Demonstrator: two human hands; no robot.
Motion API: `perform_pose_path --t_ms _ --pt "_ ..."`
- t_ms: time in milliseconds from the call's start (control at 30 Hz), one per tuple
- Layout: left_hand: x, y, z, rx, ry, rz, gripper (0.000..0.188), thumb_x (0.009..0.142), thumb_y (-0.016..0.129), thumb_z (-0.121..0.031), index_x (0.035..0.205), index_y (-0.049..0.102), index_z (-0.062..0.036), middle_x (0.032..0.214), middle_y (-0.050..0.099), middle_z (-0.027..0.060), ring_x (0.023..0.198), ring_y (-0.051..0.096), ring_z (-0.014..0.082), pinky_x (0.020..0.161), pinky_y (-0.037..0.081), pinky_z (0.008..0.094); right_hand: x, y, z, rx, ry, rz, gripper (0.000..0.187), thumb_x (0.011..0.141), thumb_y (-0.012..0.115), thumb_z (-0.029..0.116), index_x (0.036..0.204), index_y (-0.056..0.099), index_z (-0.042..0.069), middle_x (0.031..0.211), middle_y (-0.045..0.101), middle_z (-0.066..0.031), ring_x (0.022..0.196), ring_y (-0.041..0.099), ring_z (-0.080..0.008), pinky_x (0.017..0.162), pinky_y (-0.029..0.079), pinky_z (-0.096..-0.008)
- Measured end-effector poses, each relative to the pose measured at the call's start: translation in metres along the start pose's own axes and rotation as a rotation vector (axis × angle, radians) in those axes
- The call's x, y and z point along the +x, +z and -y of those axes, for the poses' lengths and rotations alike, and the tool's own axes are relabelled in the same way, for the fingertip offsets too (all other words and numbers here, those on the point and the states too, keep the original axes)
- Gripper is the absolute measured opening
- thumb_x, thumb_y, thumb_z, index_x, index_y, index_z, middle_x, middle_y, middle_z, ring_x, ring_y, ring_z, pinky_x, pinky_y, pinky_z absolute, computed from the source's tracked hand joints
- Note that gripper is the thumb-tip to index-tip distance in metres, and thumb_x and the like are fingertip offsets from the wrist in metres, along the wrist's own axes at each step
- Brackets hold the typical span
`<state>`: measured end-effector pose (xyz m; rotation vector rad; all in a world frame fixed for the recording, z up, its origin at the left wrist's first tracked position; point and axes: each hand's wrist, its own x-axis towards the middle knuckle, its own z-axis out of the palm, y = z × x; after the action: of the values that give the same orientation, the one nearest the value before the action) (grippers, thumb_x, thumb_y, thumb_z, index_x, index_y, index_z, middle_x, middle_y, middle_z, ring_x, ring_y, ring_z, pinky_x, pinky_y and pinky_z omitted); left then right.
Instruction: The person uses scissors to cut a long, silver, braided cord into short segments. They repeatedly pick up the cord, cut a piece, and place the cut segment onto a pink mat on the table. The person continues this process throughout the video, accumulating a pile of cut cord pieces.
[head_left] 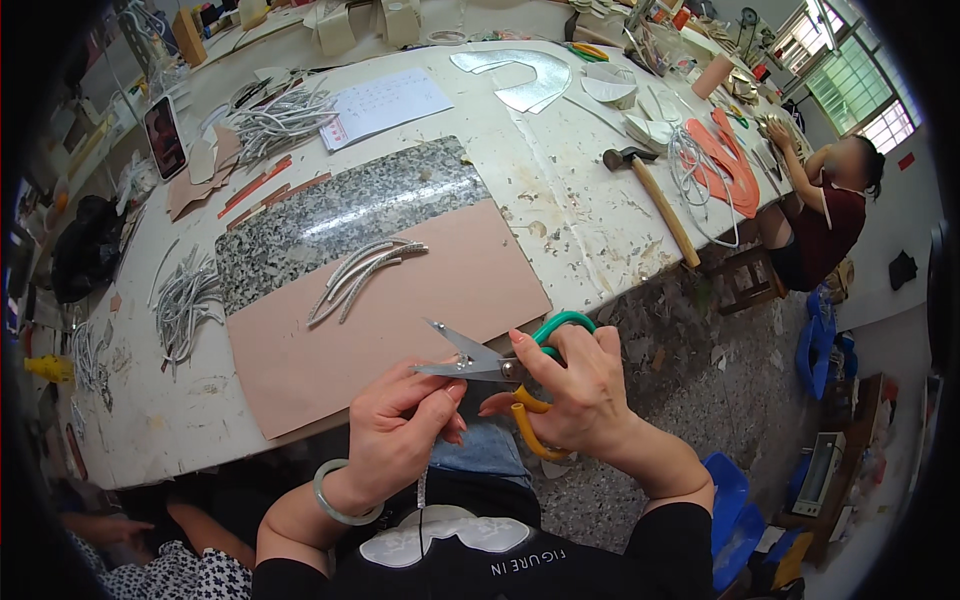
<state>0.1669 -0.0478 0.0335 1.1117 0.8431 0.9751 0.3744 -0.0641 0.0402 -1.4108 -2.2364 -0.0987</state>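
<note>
My right hand (pixel 580 385) grips a pair of scissors (pixel 480 362) by its green and orange handles, the blades spread apart and pointing left. Close to the lower blade, my left hand (pixel 405 415) is closed in a pinch, a pale bangle on its wrist. From under it hangs a thin silver cord (pixel 421 490) with a dark thread at its lower end; the fingers hide the cord's upper part. Beyond my hands, several short curved silver cord pieces (pixel 365 275) lie on a pinkish-brown sheet (pixel 390 350), which partly covers a speckled stone slab (pixel 350 215).
Bundles of silver cord (pixel 187 305) lie left. A phone (pixel 165 138) stands near a white paper (pixel 388 105). A hammer (pixel 655 205), orange pieces (pixel 722 165) and silver curved sheets (pixel 525 78) are farther off. A co-worker (pixel 835 210) sits right; another person's arm (pixel 210 535) shows lower left.
</note>
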Motion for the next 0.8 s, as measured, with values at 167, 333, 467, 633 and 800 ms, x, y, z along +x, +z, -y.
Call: perform_pose_path --t_ms 167,333,467,633,800 --pt "0.0 -0.001 -0.001 0.045 0.009 0.004 0.016 0.089 0.056 0.0 0.099 0.065 0.0095 0.094 0.058 0.0112 0.064 0.063 0.0114 0.052 0.053 0.0206 -0.003 0.005 0.001 0.006 -0.006 -0.027 0.071 0.056 0.083 0.048 0.108 0.062 0.005 0.069 0.049 -0.0012 0.057 0.044 -0.0154 0.06 0.025 -0.0331" --pt "0.003 -0.002 0.002 0.072 0.049 -0.006 0.017 0.089 0.056 0.001 0.1 0.065 0.0092 0.095 0.058 0.0107 0.063 0.061 0.01 0.051 0.051 0.0198 -0.002 0.002 0.0 -0.015 -0.02 -0.01 0.064 0.059 0.08 0.05 0.103 0.063 0.005 0.065 0.047 -0.0005 0.052 0.042 -0.0149 0.055 0.025 -0.0323" --pt "0.005 -0.003 0.007 0.119 0.072 -0.017 0.018 0.089 0.055 0.001 0.103 0.065 0.0082 0.095 0.059 0.0095 0.063 0.06 0.0091 0.05 0.049 0.0193 -0.003 0.004 -0.001 0.011 -0.009 0.013 0.057 0.067 0.076 0.051 0.1 0.063 0.007 0.063 0.048 -0.0019 0.052 0.047 -0.0155 0.051 0.032 -0.0301" --pt "0.008 -0.012 0.01 0.198 0.024 -0.039 0.021 0.089 0.056 -0.001 0.107 0.064 0.0065 0.091 0.059 0.0086 0.061 0.059 0.0087 0.049 0.049 0.0198 -0.014 0.014 -0.008 0.52 0.341 0.167 0.043 0.076 0.076 0.039 0.097 0.062 0.004 0.063 0.058 -0.0063 0.051 0.056 -0.0135 0.047 0.041 -0.027" --pt "0.012 -0.032 0.008 -0.009 -0.168 -0.104 0.022 0.089 0.057 -0.002 0.109 0.063 0.0066 0.088 0.059 0.0077 0.058 0.058 0.0087 0.047 0.05 0.0211 0.014 -0.023 -0.022 1.204 0.874 0.208 0.04 0.093 0.056 0.04 0.103 0.054 0.001 0.057 0.049 0.0006 0.038 0.042 -0.0061 0.036 0.034 -0.0214"
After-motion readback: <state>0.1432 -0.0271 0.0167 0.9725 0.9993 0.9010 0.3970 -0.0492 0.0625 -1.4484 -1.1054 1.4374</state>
